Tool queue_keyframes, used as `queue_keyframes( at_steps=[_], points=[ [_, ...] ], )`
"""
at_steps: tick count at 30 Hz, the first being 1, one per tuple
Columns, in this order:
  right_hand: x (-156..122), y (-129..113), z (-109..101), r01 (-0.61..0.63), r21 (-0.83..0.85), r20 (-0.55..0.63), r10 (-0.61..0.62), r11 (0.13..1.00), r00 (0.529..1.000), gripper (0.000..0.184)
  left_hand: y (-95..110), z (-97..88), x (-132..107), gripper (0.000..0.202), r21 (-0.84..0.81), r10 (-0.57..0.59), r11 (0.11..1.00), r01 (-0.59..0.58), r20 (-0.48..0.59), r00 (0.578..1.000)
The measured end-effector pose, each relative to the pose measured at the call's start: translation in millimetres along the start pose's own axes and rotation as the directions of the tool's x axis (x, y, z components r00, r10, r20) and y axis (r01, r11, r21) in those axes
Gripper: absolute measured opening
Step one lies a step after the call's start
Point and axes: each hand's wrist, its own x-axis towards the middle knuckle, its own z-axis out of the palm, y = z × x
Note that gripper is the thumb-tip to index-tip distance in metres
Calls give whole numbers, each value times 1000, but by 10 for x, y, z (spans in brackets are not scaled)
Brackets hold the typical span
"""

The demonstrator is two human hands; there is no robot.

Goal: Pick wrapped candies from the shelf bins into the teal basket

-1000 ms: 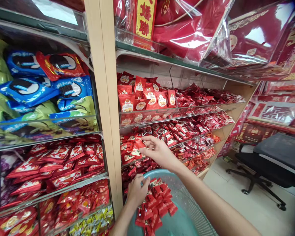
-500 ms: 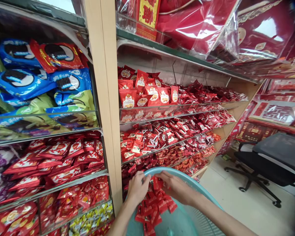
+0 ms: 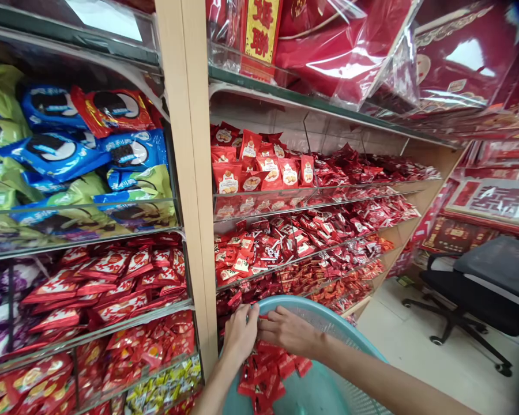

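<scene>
My left hand (image 3: 240, 331) is at the back rim of a teal plastic basket (image 3: 350, 340), fingers curled. My right hand (image 3: 288, 332) meets it from the right, its fingers bent inward. A sliver of a red candy packet (image 3: 263, 316) shows between the two hands, pinched where they meet; most of it is hidden behind the fingers. Just below the hands, several small red candy packets (image 3: 266, 374) lie in a pile in the basket.
Behind the basket, shelves hold red packets (image 3: 259, 253) and red biscuit packs (image 3: 270, 172). Left of a wooden post (image 3: 194, 173) are blue cookie packs (image 3: 63, 155) and yellow sweets (image 3: 164, 383). An office chair (image 3: 480, 282) stands on the floor at right.
My right hand has moved left, up against my left hand, and its fingers have closed in. The red packet between the hands is now mostly covered. The view has shifted slightly.
</scene>
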Motion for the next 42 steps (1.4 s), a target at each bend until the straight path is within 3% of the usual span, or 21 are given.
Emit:
queue_keyframes(
  at_steps=[11, 28, 32, 38, 42],
  points=[
    [55, -58, 165, 92, -22, -31, -93, 996, 995, 13, 52, 73, 4, 39, -13, 23, 1000, -23, 14, 1000],
    [-36, -133, 217, -72, 42, -77, 75, 997, 994, 24, 30, 41, -14, 42, -7, 9, 1000, -9, 4, 1000],
    [-58, -57, -6, -122, 101, -150, 136, 987, 979, 24, 0, 50, 4, 42, -27, 21, 999, -21, 2, 1000],
    [143, 392, -693, -239, 135, -364, 273, 962, 891, 24, 10, 50, 2, 43, -17, 16, 1000, -16, -4, 1000],
    [531, 733, -1055, -300, 24, -235, 297, 954, 926, 24, 27, 63, -1, 41, -12, 30, 999, -30, 0, 1000]
  ],
)
